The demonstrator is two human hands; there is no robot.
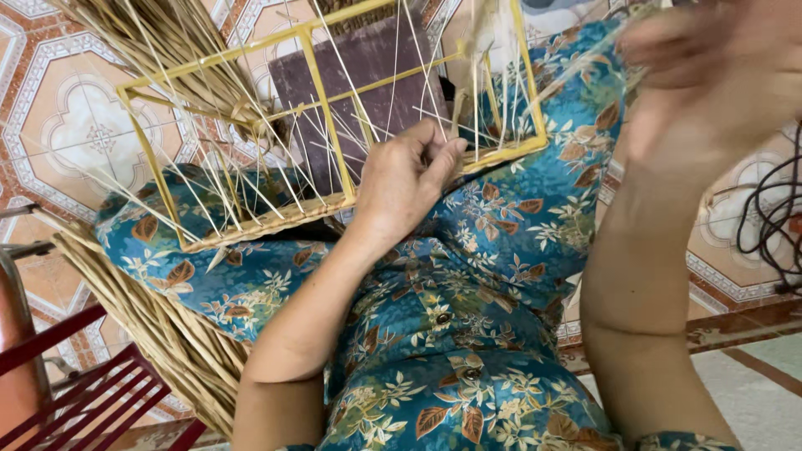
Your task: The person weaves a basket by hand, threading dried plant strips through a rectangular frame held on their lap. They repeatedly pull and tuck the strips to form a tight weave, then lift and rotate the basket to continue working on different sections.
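Frame (334, 108), yellow, rests across our lap. Left hand (405, 179) pinches thin strand (434, 79) at frame's near rail. Right hand (710, 75) raised, blurred; grip unclear. We judge: keep strand taut.

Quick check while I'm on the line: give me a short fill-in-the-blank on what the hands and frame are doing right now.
1. The wire frame on the lap is painted ____.
2. The left hand grips the frame's near edge, where ____ strands are woven.
3. The right hand is raised and looks ____ from motion.
4. The dress is blue with a ____ print.

Missing words: yellow; straw; blurred; leaf
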